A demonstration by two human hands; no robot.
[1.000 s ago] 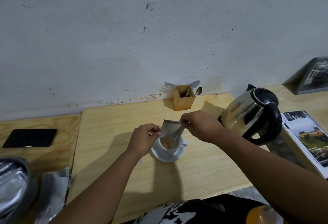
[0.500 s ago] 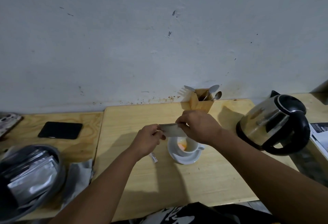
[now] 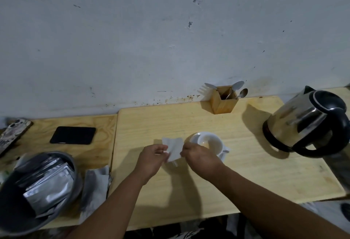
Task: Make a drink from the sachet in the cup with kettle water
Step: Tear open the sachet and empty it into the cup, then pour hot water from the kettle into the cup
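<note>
Pale wooden table point(image 3: 246, 172) set against a scuffed white wall point(image 3: 170, 30). Steel kettle point(image 3: 306, 121) upright near the right edge, spout toward the wall. Grey bowl of foil packets point(image 3: 37, 185) at the left near corner. White cup point(image 3: 210, 144) on its saucer mid-table, handle toward the right edge. Sachet point(image 3: 173, 148) just left of the cup, held above the table, long axis running roughly wall to near edge. Left hand point(image 3: 151, 158) and right hand point(image 3: 198, 158), forearms converging, each grip pinched onto a side of the sachet
</note>
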